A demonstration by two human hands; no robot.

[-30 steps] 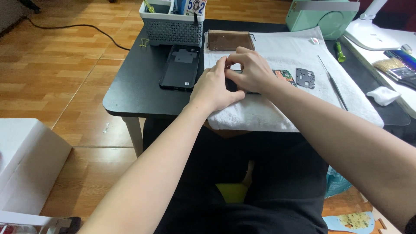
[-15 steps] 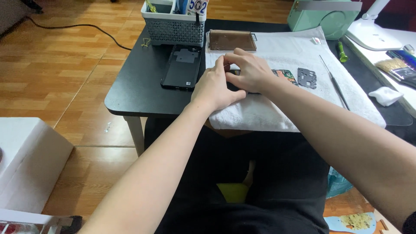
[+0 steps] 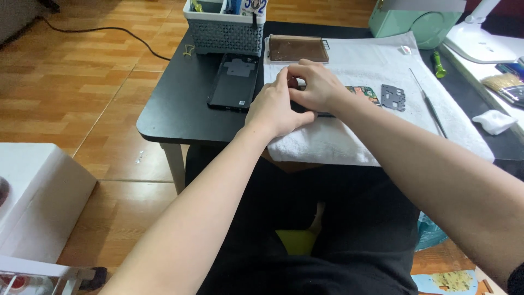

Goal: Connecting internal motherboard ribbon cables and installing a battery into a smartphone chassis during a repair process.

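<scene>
Most of the opened phone (image 3: 349, 98) is hidden beneath the two hands; only a strip of green circuit board at its far-right end and a dark edge under the palms can be made out. The left hand (image 3: 275, 109) is laid over its near-left end with the fingers curled down, and the right hand (image 3: 316, 87) is pressed over its middle, fingertips meeting those of the left. Whether either hand is actually closed on the phone or merely resting upon it cannot be told, since the fingertips are masked by the knuckles. A small dark reddish object is glimpsed between the thumbs (too small to be identified).

The phone is lain on a white towel (image 3: 382, 142), soft and nubbly, spread over a matte black table (image 3: 180, 109). Just right of the grip a flat grey metal plate (image 3: 393, 97) with cut-outs is seen, and beyond it a thin metal rod (image 3: 428, 106). Left of the grip a black back cover (image 3: 233, 83) is laid inner side up. Beyond the hands a shallow brown translucent tray (image 3: 297, 49) is placed; its contents cannot be discerned. A grey perforated basket (image 3: 226, 35) is cut off by the upper edge, with only the lower parts of its contents shown.
</scene>
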